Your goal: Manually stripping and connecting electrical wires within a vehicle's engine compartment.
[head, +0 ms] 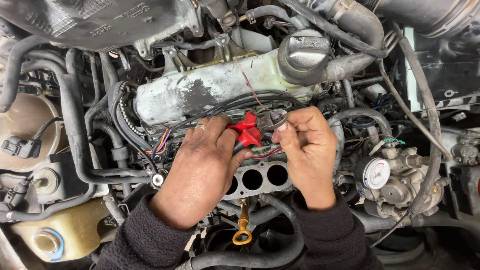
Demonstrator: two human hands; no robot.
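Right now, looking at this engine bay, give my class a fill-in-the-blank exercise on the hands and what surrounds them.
1. The left hand grips pliers whose handles are ____ in colour.
2. A ____ sits on one finger of the left hand.
3. The dipstick handle between the two sleeves is coloured ____.
4. The right hand pinches at the pliers' metal tip, above a plate with ____ round holes showing.

Missing words: red; ring; orange; three
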